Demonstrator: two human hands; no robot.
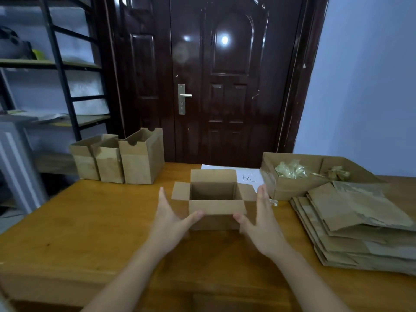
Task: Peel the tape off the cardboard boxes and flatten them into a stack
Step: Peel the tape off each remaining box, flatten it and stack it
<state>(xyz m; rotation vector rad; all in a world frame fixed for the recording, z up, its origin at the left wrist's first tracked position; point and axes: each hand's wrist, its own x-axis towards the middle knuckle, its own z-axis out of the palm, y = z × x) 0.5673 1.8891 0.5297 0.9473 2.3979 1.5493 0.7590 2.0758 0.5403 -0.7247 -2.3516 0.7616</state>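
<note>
Two bare forearms reach in from the near edge, and both hands flank an open cardboard box [215,199] in the middle of the wooden table [78,221]. On the left side the left hand [171,221] has its fingers straight and spread, with the thumb tip touching the box's near flap at its left corner. Opposite it the right hand [258,221] is just as flat, fingers apart, thumb tip against the near flap's right corner. Neither hand curls round anything. All four flaps of the box stand open, showing its hollow inside.

Just beyond the box lies a white sheet of paper [249,174] with a hand-drawn mark. To the right a stack of flattened boxes [351,221] rests on the table, and behind it stands a shallow cardboard tray [292,190] holding crumpled tape wads [290,170]. At the far left three upright boxes [119,158] stand side by side, touching. Behind the table is a dark brown door [213,75], with a metal shelf rack [56,64] to its left.
</note>
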